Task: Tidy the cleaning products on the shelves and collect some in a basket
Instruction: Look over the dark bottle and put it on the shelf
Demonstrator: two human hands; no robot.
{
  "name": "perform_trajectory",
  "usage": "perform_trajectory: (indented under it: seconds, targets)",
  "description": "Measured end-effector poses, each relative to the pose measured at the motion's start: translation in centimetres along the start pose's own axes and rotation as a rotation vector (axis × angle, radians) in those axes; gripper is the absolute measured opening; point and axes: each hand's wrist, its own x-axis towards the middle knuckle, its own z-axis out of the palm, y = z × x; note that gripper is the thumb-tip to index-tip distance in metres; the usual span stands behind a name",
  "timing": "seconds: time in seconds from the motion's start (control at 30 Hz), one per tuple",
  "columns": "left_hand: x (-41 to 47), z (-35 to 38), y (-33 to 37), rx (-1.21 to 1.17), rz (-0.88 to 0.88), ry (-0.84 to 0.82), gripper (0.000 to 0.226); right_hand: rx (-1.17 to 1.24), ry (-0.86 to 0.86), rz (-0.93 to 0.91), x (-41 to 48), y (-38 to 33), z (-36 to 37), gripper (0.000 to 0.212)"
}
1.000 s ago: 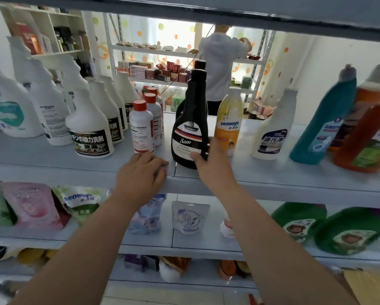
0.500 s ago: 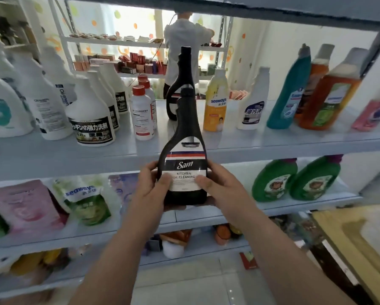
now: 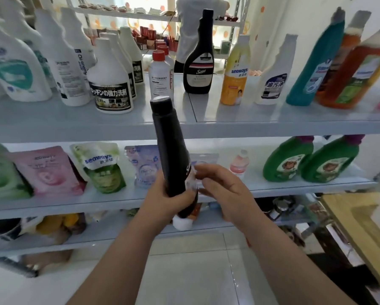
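Head view: my left grip holds the tall black plastic bottle; right grip, loose, touches its label. Collecting step, I judge; next needs the unseen basket.

"Sam" on the shelf's black bottle at 12 o'clock; "seaways" on yellow bottle at 1 o'clock, green pouch at 9 o'clock.

My left forearm and right forearm were bare from the wrists to the near edge of the view. My left hand and right hand were bare as well.
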Motion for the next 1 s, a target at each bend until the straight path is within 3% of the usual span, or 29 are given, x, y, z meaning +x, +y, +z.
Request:
perform_trajectory:
  seconds: [0.1,0.2,0.27,0.43,0.63,0.73,0.87,1.0]
  targets:
    - [-0.5,1.6,-0.7,-0.326,-0.143,-0.021,0.091,0.026,0.008,0.030,0.9,-0.6,-1.4,0.045]
    - [-0.8,4.1,-1.3,-0.536,-0.195,-0.101,0.071,0.104,-0.021,0.125,1.9,-0.4,-3.7,0.042]
    - [-1.0,6.2,-1.6,-0.587,-0.245,-0.112,0.064,0.221,-0.007,0.238,2.2,-0.3,-5.2,0.036]
    - [-0.5,10.8,-2.2,-0.513,-0.443,0.007,0.062,0.521,0.029,0.380,2.3,1.5,-9.2,0.053]
    - [0.7,14.4,-2.6,-0.699,-0.653,0.110,0.042,0.803,-0.034,0.582,1.7,6.8,-10.6,0.066]
    - [1.2,14.5,-3.1,-0.815,-0.674,0.088,0.056,0.867,-0.078,0.596,1.7,7.7,-10.7,0.068]
    - [1.5,14.3,-3.9,-0.767,-0.657,0.022,0.065,0.829,-0.088,0.601,1.9,8.4,-11.5,0.075]
    - [1.9,12.5,-4.6,-0.335,-0.568,-0.123,0.078,0.664,0.008,0.461,2.4,7.9,-12.4,0.054]
